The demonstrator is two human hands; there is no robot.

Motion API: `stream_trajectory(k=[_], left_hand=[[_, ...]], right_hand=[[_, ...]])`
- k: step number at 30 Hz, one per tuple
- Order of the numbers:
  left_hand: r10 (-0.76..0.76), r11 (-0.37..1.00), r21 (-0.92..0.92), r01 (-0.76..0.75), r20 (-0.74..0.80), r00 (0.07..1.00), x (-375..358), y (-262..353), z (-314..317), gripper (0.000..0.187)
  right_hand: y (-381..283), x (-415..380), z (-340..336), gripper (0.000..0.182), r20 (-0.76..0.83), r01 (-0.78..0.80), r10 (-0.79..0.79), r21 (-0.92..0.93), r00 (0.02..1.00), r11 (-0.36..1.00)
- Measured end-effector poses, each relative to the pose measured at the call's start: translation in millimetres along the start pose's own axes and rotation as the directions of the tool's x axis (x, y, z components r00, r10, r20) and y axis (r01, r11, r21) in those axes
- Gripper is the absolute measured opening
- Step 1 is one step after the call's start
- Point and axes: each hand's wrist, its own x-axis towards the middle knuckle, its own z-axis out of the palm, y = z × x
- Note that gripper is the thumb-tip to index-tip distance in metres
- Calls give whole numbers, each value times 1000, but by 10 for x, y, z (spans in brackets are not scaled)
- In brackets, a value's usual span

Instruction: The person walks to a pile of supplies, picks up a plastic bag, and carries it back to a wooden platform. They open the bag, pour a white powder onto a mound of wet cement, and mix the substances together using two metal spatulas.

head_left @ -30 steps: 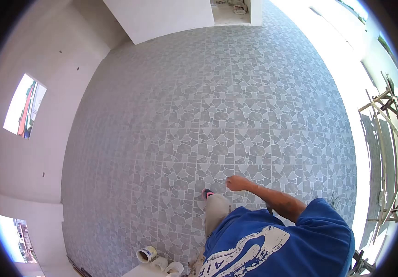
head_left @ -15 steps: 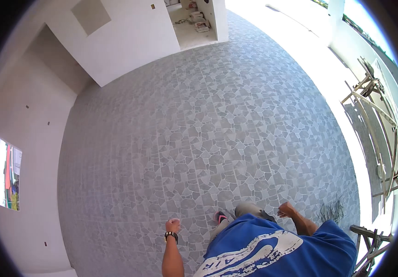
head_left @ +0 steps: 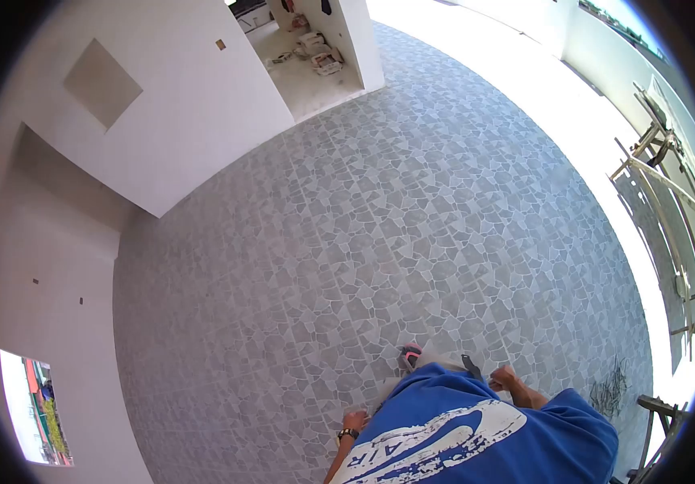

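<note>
Blue shirt [head_left: 517, 445] between left hand [head_left: 355, 420] and right hand [head_left: 505, 377], whether either is closed cannot be told

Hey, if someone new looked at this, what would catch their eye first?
Probably the bright blue shirt at the bottom, with the left hand and right hand on either side of it. Next, the grey stone-patterned floor filling the middle. Then perhaps the glaring sunlit strip curving along the upper right.
</note>
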Motion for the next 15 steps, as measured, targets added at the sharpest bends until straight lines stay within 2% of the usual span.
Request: stream_trajectory(k=[1, 3, 4, 5, 7, 8, 9, 11, 12, 13, 15], left_hand=[[-45, 999, 6, 45, -1, 999, 40, 125, -89, 28], [-203, 972, -123, 201, -6, 979, 169, 339, -304, 27], [-248, 959, -143, 245, -3, 969, 288, 489, -401, 27], [-278, 952, -133, 275, 1, 961, 427, 587, -515, 27], [-289, 957, -37, 289, 1, 957, 792, 848, -743, 27], [-281, 959, 39, 280, 4, 960, 1015, 993, -860, 27], [-254, 960, 124, 250, 13, 967, 1282, 1181, -994, 27], [-159, 940, 310, 140, 35, 987, 1935, 1621, -1268, 27], [-98, 909, 411, 66, 58, 993, 2234, 1841, -1451, 27], [11, 826, 559, -77, 120, 993, 2586, 2119, -1666, 27], [193, 509, 796, -327, 264, 945, 3335, 2704, -2127, 27]], right_hand=[[-512, 322, 60, 14, 62, 56, -59, 45, 996, 997], [-1630, 799, 121, 17, 180, 157, -182, 143, 967, 977], [-2396, 617, 211, 13, 320, 179, -261, 264, 911, 948], [-3102, 492, 474, 13, 219, 357, -373, 107, 902, 928], [-4371, 399, 892, 14, 179, 529, -511, -72, 841, 846], [-4900, 472, 1075, 26, 179, 558, -535, -121, 826, 821], [-5374, 517, 1264, 28, 166, 593, -571, -139, 804, 793], [-6153, 375, 1577, 31, 176, 649, -632, -61, 755, 758], [-6345, 307, 1774, 32, 171, 628, -615, -37, 770, 777], [-6660, 311, 1874, 33, 158, 628, -618, -24, 771, 778], [-7050, 420, 1937, 35, 138, 580, -573, -11, 808, 815]])
